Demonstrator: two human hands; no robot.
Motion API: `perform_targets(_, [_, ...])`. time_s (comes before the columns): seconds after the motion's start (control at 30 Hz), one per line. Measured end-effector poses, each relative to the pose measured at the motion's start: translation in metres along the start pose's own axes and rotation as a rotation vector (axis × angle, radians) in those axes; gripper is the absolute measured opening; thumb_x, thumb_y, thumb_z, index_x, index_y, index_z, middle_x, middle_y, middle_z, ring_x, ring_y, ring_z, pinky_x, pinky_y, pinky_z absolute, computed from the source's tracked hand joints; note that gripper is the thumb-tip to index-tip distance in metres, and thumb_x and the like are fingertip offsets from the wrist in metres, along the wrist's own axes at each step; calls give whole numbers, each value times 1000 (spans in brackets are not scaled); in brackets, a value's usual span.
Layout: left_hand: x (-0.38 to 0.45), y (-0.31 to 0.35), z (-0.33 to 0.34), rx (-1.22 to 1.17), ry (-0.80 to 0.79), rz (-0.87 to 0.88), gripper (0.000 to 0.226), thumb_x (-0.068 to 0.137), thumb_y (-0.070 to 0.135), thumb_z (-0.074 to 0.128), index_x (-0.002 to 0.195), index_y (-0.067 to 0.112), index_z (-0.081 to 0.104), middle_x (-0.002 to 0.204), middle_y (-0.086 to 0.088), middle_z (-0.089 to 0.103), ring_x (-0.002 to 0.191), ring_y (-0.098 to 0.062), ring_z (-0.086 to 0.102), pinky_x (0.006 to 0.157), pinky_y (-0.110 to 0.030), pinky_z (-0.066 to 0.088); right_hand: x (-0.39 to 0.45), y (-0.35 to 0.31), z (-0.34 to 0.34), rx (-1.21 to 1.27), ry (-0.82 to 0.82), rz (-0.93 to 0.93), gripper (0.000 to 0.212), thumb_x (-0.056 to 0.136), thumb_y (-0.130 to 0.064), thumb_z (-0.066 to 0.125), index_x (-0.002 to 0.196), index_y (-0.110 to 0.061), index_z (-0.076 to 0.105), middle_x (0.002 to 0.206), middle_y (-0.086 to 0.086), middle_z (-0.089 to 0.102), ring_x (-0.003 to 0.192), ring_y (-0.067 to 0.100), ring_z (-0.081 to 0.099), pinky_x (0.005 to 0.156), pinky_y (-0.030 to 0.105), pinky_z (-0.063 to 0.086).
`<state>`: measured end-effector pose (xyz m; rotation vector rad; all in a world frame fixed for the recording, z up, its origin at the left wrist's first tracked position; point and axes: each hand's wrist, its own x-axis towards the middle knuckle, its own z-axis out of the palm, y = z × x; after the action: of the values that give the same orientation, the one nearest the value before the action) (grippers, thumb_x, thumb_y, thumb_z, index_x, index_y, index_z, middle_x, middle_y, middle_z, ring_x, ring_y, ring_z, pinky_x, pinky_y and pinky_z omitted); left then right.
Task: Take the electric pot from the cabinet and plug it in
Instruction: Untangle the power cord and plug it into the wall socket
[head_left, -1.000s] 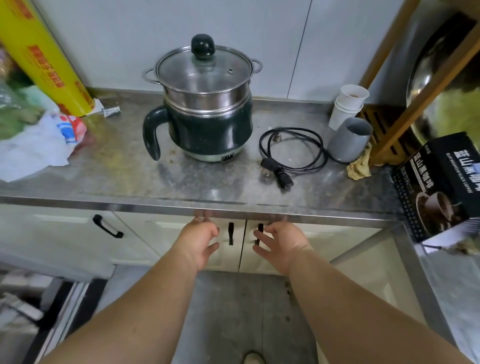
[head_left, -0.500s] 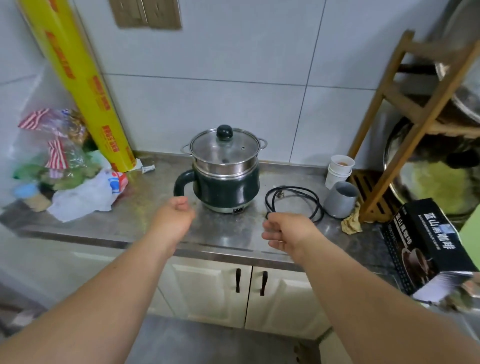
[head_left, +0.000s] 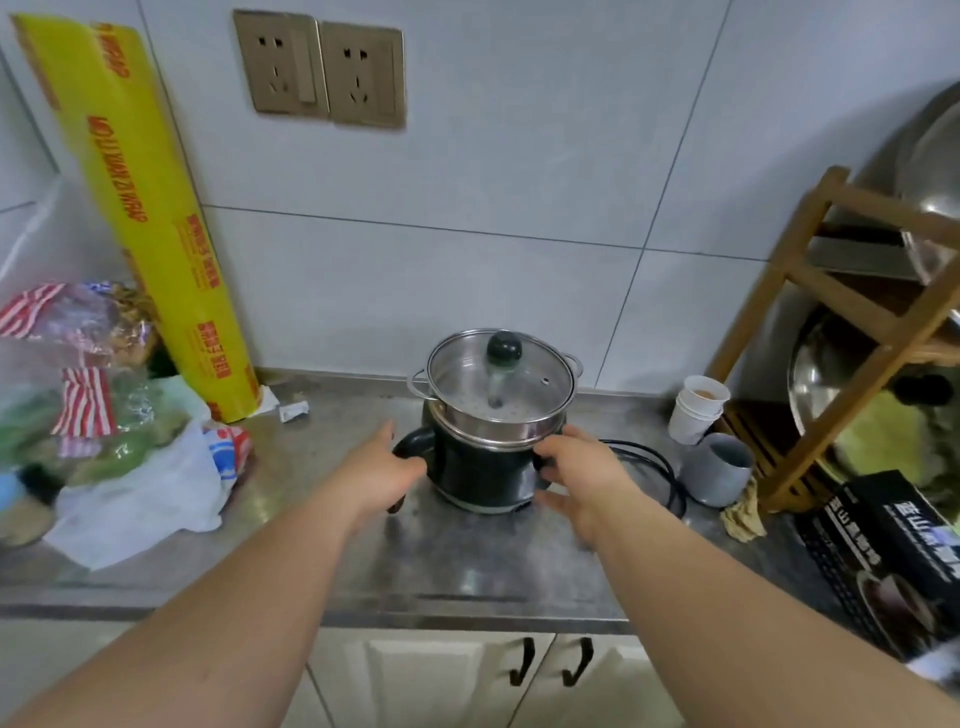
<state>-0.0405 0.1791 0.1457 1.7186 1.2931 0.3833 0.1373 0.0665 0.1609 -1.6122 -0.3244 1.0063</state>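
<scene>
Head view shows the electric pot (head_left: 485, 467) standing upright on the steel counter (head_left: 467, 566), glass lid (head_left: 501, 374) on, so the fetching part looks done and the cabinet doors (head_left: 550, 670) below are shut. What I judge is left is the plugging in: the black cord (head_left: 654, 467) lies coiled on the counter at the pot's 3 o'clock, its ends hidden from me, and both wall sockets (head_left: 319, 70) up at 11 o'clock are bare.

My left hand (head_left: 382, 475) is at the pot's 9 o'clock, palm turned inward beside the dark handle (head_left: 410, 447), fingers together and stretched forward, the thumb raised; I cannot tell whether it touches the handle yet. My right hand (head_left: 576, 478) is at 3 o'clock, fingers loosely spread and curled toward the pot's wall, fingertips at or just off its surface, gripping nothing firmly. Both forearms reach forward across the counter edge, converging on the pot.

Farther out, paper cups (head_left: 698, 410) and a grey cup (head_left: 719, 467) sit at 3 o'clock, a yellow wrap box (head_left: 150, 228) leans at 10 o'clock.
</scene>
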Motion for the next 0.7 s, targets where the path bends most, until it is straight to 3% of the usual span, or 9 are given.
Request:
perform_targets(0.07, [5, -2, -3, 53, -60, 72, 35, 76, 18, 56, 111, 18, 57, 94, -8, 65, 67, -19, 56, 58, -26, 41, -1, -1, 2, 14, 27, 19, 40, 79, -11, 54, 117, -21, 58, 110, 8, 62, 89, 21, 56, 69, 33, 50])
perform_targets(0.1, [10, -3, -6, 94, -64, 101, 25, 76, 18, 56, 100, 19, 60, 88, -9, 65, 70, -21, 58, 58, -26, 42, -1, -1, 4, 21, 32, 21, 39, 79, -11, 53, 117, -19, 59, 107, 8, 63, 87, 20, 55, 69, 32, 49])
perform_targets(0.27, [24, -8, -2, 182, -69, 139, 22, 79, 26, 62, 100, 23, 61, 99, -3, 65, 86, -21, 58, 72, -31, 43, 5, -5, 1, 40, -4, 3, 27, 81, -6, 51, 100, -18, 66, 90, 3, 62, 82, 16, 54, 69, 29, 46])
perform_targets(0.4, [28, -11, 11, 302, -27, 186, 25, 84, 34, 59, 104, 20, 60, 99, -4, 65, 86, -22, 60, 75, -33, 46, 20, 0, -18, 32, 33, -45, 42, 87, -2, 50, 126, -15, 55, 117, 5, 62, 101, 19, 57, 80, 28, 46])
perform_targets(0.47, [29, -11, 15, 362, 6, 200, 25, 85, 37, 57, 104, 20, 58, 97, -3, 64, 86, -23, 60, 72, -33, 46, 30, 6, -43, -391, 190, -75, 46, 88, -4, 49, 133, -13, 48, 128, 9, 57, 104, 24, 55, 81, 28, 44])
perform_targets(0.53, [30, -10, 19, 416, 21, 207, 24, 84, 39, 57, 100, 21, 57, 93, -2, 63, 84, -22, 59, 69, -32, 44, 40, 16, -70, -843, 196, -32, 51, 88, -8, 47, 139, -10, 39, 131, 15, 55, 110, 29, 54, 82, 26, 41])
perform_targets(0.6, [30, -5, 26, 455, 23, 201, 24, 82, 42, 58, 92, 20, 57, 86, -1, 62, 79, -21, 58, 63, -31, 40, 48, 26, -88, -1044, 99, 70, 59, 89, -14, 50, 144, -12, 28, 129, 17, 55, 110, 30, 55, 80, 26, 42])
perform_targets(0.7, [29, 4, 44, 502, 44, 186, 32, 80, 49, 57, 77, 18, 55, 79, -3, 61, 73, -21, 57, 57, -30, 37, 62, 41, -104, -1161, -1, 110, 72, 81, -17, 57, 145, -16, 25, 135, 15, 50, 110, 30, 55, 83, 31, 50])
